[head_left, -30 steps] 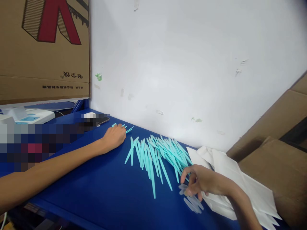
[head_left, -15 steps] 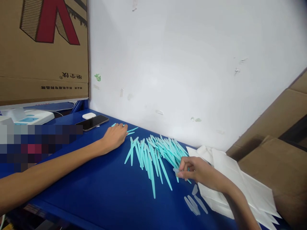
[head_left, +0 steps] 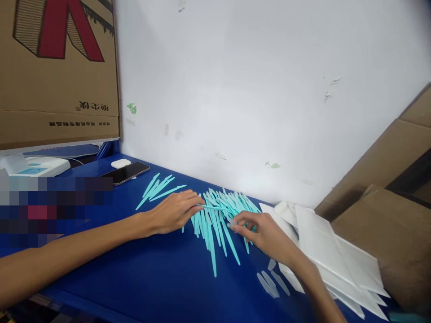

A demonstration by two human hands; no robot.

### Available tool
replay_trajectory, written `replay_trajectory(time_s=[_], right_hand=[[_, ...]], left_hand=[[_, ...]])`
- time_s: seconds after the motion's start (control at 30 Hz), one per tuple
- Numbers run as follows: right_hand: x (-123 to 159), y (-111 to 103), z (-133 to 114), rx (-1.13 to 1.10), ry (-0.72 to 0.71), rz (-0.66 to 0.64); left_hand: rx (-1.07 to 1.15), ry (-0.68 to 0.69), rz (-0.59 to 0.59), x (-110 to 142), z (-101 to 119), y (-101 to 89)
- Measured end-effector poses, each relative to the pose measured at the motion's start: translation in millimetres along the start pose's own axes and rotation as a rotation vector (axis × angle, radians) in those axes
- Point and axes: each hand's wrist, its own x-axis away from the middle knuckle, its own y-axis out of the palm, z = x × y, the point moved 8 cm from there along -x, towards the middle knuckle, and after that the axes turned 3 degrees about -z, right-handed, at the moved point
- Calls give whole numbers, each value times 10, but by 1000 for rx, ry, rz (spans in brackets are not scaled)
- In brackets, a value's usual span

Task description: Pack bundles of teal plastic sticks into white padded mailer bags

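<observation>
A slim turquoise eyebrow razor (head_left: 215, 207) is pinched between the thumb and fingers of my left hand (head_left: 175, 210), its free end pointing right. Close by, my right hand (head_left: 257, 226) pinches a small translucent cap (head_left: 231, 223). Both hands are over a fanned pile of turquoise razors (head_left: 210, 242), several with whitish translucent ends. A smaller group of razors (head_left: 160, 187) lies beyond my left wrist. Several loose translucent caps (head_left: 267, 285) rest on the blue table (head_left: 151, 278), nearer to me than my right hand.
White paper bags or sheets (head_left: 326, 251) are stacked at the right beside brown cardboard (head_left: 373, 233). A phone (head_left: 130, 173) and a white earphone-like case (head_left: 120, 163) lie at the back left, below a large printed carton (head_left: 67, 85). The white wall (head_left: 235, 98) borders the table's far side.
My left hand has moved right from the small group to the pile's edge and now shows a razor in its fingers. My right hand has shifted left with the cap, towards it.
</observation>
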Motion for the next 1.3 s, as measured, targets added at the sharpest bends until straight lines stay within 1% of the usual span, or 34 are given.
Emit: replay_trajectory(time_s=[0.17,0.37,0.5,0.6,0.7,0.93,1.03,1.17,1.3], right_hand=[[-21,-8,-72,82,-69,85],[-27,34,-128,109,-82,90],[-16,44,-115,53,-40,75],[-11,51,-110,42,-28,61],[-11,20,-127,92,-45,95],[-10,-18,-152,121,-72,154],[-15,19,-200,102,-113,154],[-30,127,-269,60,-171,143],[-37,197,-298,62,-182,153]], left_hand=[[51,15,-22,11,99,-5],[46,13,-40,11,100,25],[37,32,-57,20,119,49],[41,17,-37,27,110,31],[51,12,-23,29,104,15],[29,65,-33,17,137,33],[17,88,-30,19,187,41],[21,124,-32,37,268,61],[26,113,-43,40,271,80]])
